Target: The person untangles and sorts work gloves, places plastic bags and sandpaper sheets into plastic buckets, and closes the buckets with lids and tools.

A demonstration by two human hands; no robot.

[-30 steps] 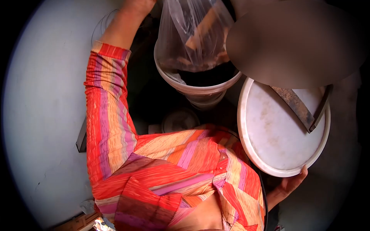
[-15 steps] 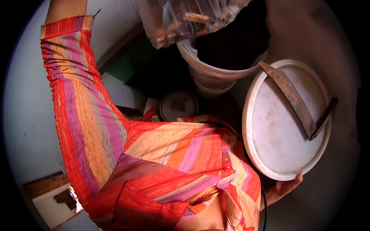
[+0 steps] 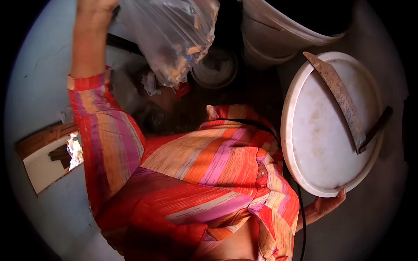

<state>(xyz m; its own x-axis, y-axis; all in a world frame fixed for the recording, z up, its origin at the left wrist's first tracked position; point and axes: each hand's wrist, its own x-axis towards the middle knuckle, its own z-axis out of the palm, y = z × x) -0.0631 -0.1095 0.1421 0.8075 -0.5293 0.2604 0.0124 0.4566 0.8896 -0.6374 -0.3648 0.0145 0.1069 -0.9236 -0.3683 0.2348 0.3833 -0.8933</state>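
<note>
1. Far left: pale blue wall [image 3: 48,95]. On its nearer part, a wood-edged panel [image 3: 39,172]; what it is, too unclear to say.
2. Left hand [image 3: 96,6] raised at the far edge, striped sleeve [image 3: 104,143] below it. Fingers cropped by the top of the view, so their closing is unseen; the bag hangs aloft just beside, so taken as gripping that.
3. Bag [image 3: 167,43]: clear plastic, left of centre on the far side. Hangs aslant, bottom swung to the right. Pale brown pieces gathered low in it; kind cannot be told through the plastic.
4. Past the bag's bottom, a round tub [image 3: 216,71], dim, partly covered by it.
5. Near centre: striped shirt [image 3: 209,169] fills the view.
6. Far right: white bucket [image 3: 270,30], mouth dark, contents lost in shadow. Well apart from the bag.
7. Black cord [image 3: 302,226] runs down across the near right, in front of the arm.
8. Right hand [image 3: 327,205], near right: holds the lid by its near edge, a fingertip on the rim, the rest behind.
9. Lid [image 3: 315,139]: white, round, smudged, tilted. Rusty blade [image 3: 337,93] lies across it, meeting a dark bar [image 3: 376,130] in a V; bar's end overhangs the right rim.
</note>
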